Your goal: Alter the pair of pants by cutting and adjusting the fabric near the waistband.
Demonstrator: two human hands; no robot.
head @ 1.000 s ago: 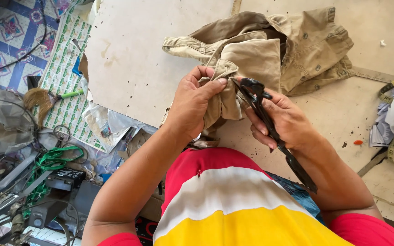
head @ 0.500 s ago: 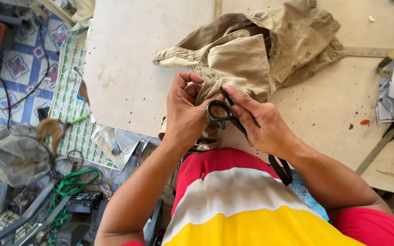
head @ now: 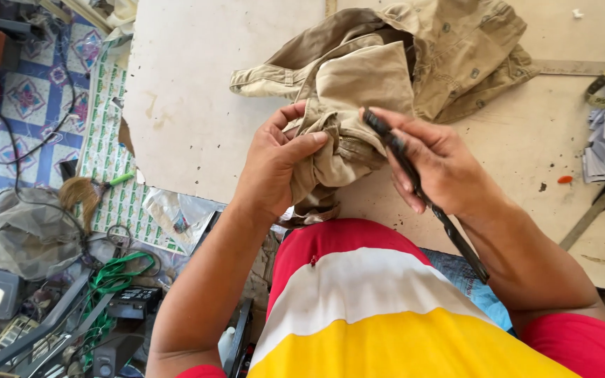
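The pale table [head: 197, 105] runs bare to my left, out to its edge above the cluttered floor [head: 29, 140]. The khaki garment [head: 421, 49] sprawls from the middle of the table to its near edge. My left hand [head: 274, 164] pinches a bunched fold there; my right hand [head: 439, 164] closes round black scissors [head: 421, 189], blades shut, touching the cloth.

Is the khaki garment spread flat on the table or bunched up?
Bunched up. The khaki garment lies crumpled in folds on the table, one part gathered in the left hand; the right hand holds black scissors.
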